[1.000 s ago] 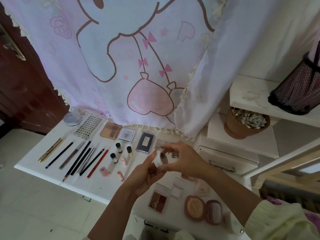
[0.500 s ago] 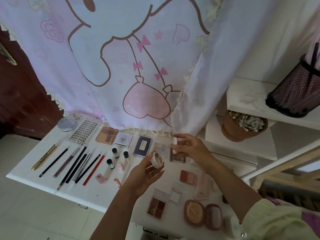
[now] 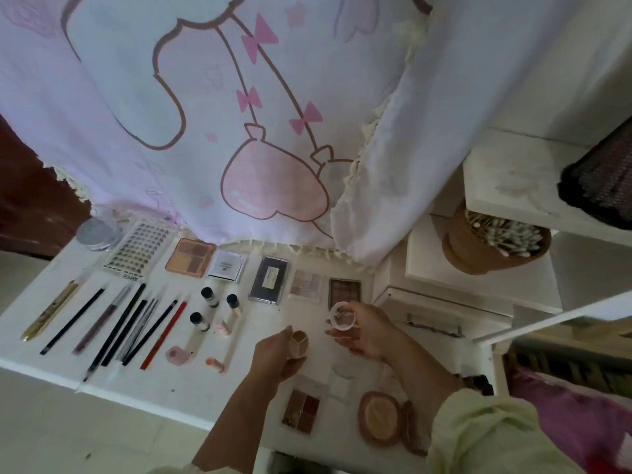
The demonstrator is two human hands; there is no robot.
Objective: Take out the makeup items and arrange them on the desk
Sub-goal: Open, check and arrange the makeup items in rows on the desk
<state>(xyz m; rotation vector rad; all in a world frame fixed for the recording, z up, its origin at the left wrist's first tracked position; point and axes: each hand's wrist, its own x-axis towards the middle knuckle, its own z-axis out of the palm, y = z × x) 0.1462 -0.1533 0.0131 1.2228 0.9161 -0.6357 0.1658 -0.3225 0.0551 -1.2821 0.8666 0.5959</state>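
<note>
- My left hand (image 3: 275, 355) curls its fingers and thumb round a small round pot (image 3: 298, 342), open side up, showing beige cream split into sections.
- My right hand (image 3: 371, 331) pinches a clear round lid (image 3: 342, 314) by its rim, just right of the pot and apart from it.
- Both hands are over the middle of the white desk (image 3: 178, 383); I cannot tell whether the pot touches the surface.
- Just behind the lid lies a brown palette (image 3: 344, 290), at the right end of a back row.
- Going left along that row: a pale palette (image 3: 305, 285), a dark flat case (image 3: 269, 280), a white square compact (image 3: 226, 265), a peach palette (image 3: 190, 257), a sheet of false lashes (image 3: 138, 249) and a silver-lidded jar (image 3: 95, 234).
- On the left of the desk, dark pencils and a red one (image 3: 113, 323) lie side by side, with a gold pen (image 3: 51, 311) furthest left.
- Between the pencils and my left hand stand three small black-capped bottles (image 3: 209, 297), near a few small pink items that are too blurred to name.
- Nearest me sit a four-pan red-brown palette (image 3: 301, 410) and, to its right, an open round powder compact (image 3: 379, 417).
- A pale curtain (image 3: 239, 114) with a pink cartoon print hangs behind the desk.
- On the white shelves at right stand a brown pot of cotton buds (image 3: 492, 244) and, higher up, a black mesh holder (image 3: 602, 196).
</note>
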